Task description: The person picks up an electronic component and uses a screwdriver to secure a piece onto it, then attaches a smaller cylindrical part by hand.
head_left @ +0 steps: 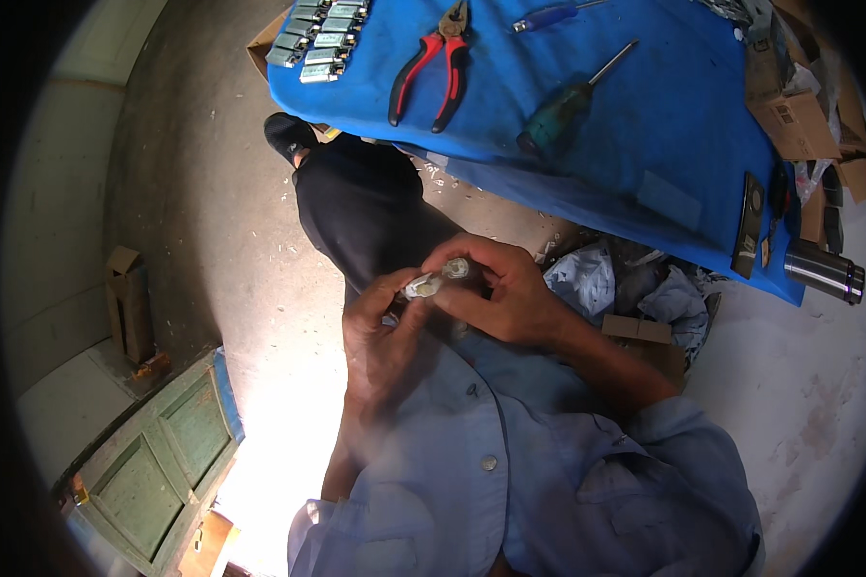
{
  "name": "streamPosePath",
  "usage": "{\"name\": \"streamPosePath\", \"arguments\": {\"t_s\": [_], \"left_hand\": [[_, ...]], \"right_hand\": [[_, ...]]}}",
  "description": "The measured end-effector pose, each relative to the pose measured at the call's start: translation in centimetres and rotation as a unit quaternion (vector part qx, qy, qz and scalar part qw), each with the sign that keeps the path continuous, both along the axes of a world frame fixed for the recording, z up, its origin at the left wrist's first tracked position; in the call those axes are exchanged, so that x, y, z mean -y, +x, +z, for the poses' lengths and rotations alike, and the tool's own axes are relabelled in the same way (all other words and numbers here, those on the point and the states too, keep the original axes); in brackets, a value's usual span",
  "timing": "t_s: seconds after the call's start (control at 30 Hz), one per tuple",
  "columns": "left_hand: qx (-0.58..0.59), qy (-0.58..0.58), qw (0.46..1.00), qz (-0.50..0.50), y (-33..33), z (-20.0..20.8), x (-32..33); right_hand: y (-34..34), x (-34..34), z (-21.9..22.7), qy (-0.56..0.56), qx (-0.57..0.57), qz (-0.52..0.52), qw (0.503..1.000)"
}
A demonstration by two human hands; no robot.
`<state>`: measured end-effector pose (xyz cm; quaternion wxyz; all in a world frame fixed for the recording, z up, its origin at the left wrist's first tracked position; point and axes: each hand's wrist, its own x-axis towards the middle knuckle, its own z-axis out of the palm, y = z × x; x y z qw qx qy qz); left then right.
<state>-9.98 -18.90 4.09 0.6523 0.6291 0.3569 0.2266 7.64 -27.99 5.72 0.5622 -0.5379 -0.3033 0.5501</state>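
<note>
Above my lap, my left hand [380, 332] pinches a small whitish piece [421, 287] between thumb and fingers; its exact kind does not show. Close beside it, my right hand [510, 293] has its fingers closed on a small pale piece with a rounded end [455, 268]. Whether the two pieces are joined I cannot tell, as fingertips cover parts of them. On the blue-covered table ahead lie red-handled pliers [431, 72], a green-handled screwdriver [566, 113] and a blue-handled screwdriver [553, 16].
Several small silvery metal parts [323, 56] stand in rows at the table's far left. Cardboard boxes [789, 111] and a steel cylinder [826, 272] are at the right. Crumpled plastic bags [587, 281] sit below the blue cloth [683, 207]. A green panelled cabinet [159, 462] is at lower left.
</note>
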Motion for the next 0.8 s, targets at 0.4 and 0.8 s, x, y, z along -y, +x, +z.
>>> {"name": "streamPosePath", "arguments": {"t_s": [0.4,0.8], "left_hand": [[-0.015,0.014,1.0,0.009,0.24,-0.62,0.14],[-0.018,-0.016,1.0,0.012,0.14,-0.94,-0.05]], "right_hand": [[-0.52,-0.15,-0.67,0.026,-0.003,-0.019,0.999],[-0.75,-0.35,-0.73,-0.014,-0.015,-0.018,1.0]]}}
